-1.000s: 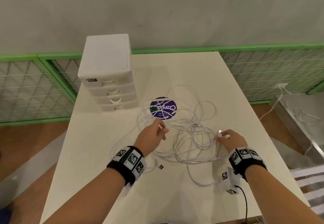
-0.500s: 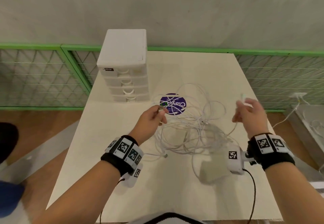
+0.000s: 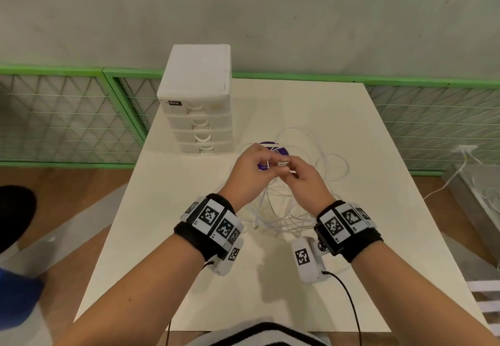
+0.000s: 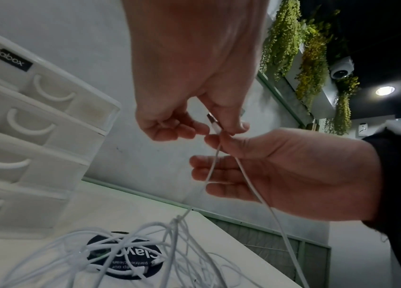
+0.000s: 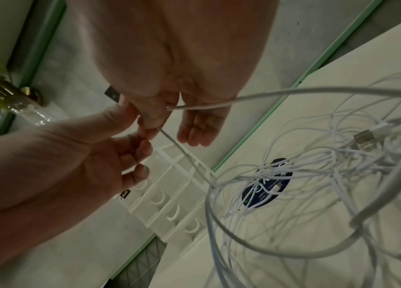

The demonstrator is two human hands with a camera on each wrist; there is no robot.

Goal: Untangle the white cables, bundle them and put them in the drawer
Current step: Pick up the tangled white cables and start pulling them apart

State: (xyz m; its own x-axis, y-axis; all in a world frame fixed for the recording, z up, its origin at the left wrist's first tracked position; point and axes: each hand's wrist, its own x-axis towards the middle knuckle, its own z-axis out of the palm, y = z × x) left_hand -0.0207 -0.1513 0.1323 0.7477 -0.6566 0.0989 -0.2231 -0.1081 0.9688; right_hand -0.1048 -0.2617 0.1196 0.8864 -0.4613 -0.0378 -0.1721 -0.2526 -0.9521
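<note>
A tangle of white cables (image 3: 284,210) lies mid-table, partly over a round purple sticker (image 3: 267,145). Both hands meet just above it. My left hand (image 3: 255,165) pinches a metal USB plug (image 4: 213,121) on one cable end. My right hand (image 3: 297,175) touches it from the right and pinches a white cable (image 5: 194,106) between thumb and fingers. Two strands hang from the hands down into the heap (image 4: 170,243). The white drawer unit (image 3: 198,107) stands at the table's back left with all its drawers closed.
The white table (image 3: 351,237) ends at a green mesh fence (image 3: 67,118) behind and on both sides. A loose USB plug (image 5: 364,137) lies in the tangle. A floor socket with another cable (image 3: 465,153) sits off the right edge.
The hands were apart, each lifting a cable end off the table. They have now come together over the sticker, and the lifted strands hang between them.
</note>
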